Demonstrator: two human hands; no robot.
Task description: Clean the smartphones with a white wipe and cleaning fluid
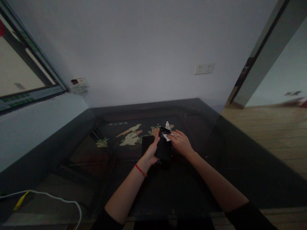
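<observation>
Well left of hands (151, 154), Chinese characters (118, 123)

The counter (227, 166) leaves room right of the right hand (182, 144), but a bottle (167, 125) stands just beyond it and the wall (144, 57) bounds the far edge.

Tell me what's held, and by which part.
Left hand: black phone-like object, by its left edge. Right hand: white wipe, by its right side.
</observation>
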